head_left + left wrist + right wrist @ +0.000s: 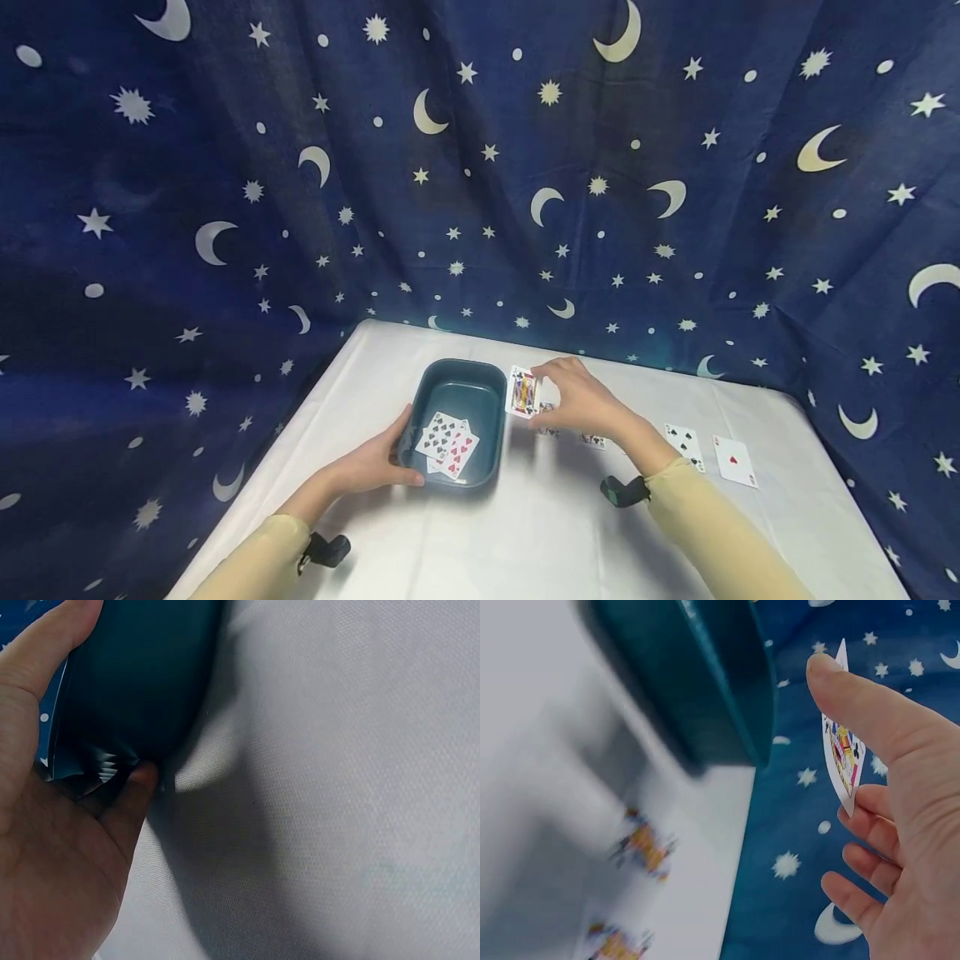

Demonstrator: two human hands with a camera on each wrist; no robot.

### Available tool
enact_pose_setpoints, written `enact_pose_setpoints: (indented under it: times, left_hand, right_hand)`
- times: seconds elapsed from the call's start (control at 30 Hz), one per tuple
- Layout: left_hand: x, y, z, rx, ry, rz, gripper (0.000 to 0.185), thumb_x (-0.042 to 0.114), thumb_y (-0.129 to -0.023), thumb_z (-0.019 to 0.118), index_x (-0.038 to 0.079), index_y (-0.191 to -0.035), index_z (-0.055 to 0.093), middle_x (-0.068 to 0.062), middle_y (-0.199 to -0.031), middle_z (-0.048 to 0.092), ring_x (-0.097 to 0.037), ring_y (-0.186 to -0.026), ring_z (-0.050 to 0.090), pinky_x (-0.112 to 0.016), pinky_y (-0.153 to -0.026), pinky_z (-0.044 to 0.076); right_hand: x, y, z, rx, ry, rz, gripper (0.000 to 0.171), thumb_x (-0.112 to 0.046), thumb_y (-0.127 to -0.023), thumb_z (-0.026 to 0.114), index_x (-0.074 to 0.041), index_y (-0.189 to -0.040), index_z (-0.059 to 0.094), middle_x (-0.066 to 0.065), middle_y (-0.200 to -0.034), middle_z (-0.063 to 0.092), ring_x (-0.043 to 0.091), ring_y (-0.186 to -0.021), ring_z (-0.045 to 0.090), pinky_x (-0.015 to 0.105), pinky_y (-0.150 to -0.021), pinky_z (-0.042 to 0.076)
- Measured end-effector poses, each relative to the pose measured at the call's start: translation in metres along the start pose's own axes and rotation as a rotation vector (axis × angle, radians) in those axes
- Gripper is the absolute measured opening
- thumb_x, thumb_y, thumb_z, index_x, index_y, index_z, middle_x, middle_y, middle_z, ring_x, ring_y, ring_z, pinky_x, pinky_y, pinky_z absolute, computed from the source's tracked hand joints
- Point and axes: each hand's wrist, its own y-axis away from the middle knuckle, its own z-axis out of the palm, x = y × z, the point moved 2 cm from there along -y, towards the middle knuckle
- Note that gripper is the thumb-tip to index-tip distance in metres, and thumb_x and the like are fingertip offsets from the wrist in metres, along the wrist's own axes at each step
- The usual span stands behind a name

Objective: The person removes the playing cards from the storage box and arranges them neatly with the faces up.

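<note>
My left hand [375,462] grips the left side of a dark teal plastic tub [498,425], fingers and thumb spread along its wall. Inside the tub lie overlapping playing cards, a black-pip card [439,435] on top of a red hearts card [459,454]. Just right of the rim, my right hand [581,402] pinches a face card of clubs [522,392] by its edges between thumb and fingertips. The held card [844,754] bows slightly in the right wrist view, with the other fingers loosely bent below it.
A row of face-up cards runs rightward on the white cloth: face cards [550,432] partly behind the right hand, a black-pip card [684,446] and an ace of hearts [736,461]. A dark blue moon-and-star curtain [480,183] hangs behind the table.
</note>
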Motion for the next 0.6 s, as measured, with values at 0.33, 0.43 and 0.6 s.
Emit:
enact_pose_setpoints:
  times: [0.33, 0.43, 0.6]
  left_hand:
    - [0.001, 0.0, -0.003, 0.001, -0.008, 0.015, 0.127, 0.035, -0.079, 0.09, 0.01, -0.165, 0.001, -0.013, -0.171, 0.004, -0.036, -0.153, 0.019, -0.05, -0.121, 0.026]
    - [0.0, 0.0, -0.003, 0.0, -0.012, 0.016, 0.127, 0.036, -0.079, 0.09, 0.011, -0.165, 0.001, -0.012, -0.171, 0.004, -0.035, -0.154, 0.017, -0.05, -0.122, 0.024]
    - [-0.001, -0.001, -0.002, -0.006, -0.016, 0.01, 0.128, 0.037, -0.078, 0.09, 0.011, -0.166, 0.001, -0.012, -0.171, 0.003, -0.034, -0.155, 0.012, -0.05, -0.123, 0.021]
  right_hand:
    - [0.027, 0.053, 0.034, 0.004, 0.074, 0.019, 0.087, -0.047, -0.065, 0.095, -0.009, -0.136, 0.063, 0.007, -0.132, 0.061, 0.031, -0.13, 0.048, 0.051, -0.106, 0.047]
    - [0.027, 0.064, 0.048, -0.01, 0.072, 0.019, 0.085, -0.044, -0.065, 0.095, -0.008, -0.134, 0.063, 0.007, -0.132, 0.06, 0.03, -0.128, 0.05, 0.05, -0.109, 0.045]
    - [0.026, 0.076, 0.067, -0.02, 0.059, 0.018, 0.085, -0.044, -0.063, 0.095, -0.006, -0.132, 0.064, 0.007, -0.132, 0.06, 0.032, -0.13, 0.05, 0.051, -0.117, 0.036]
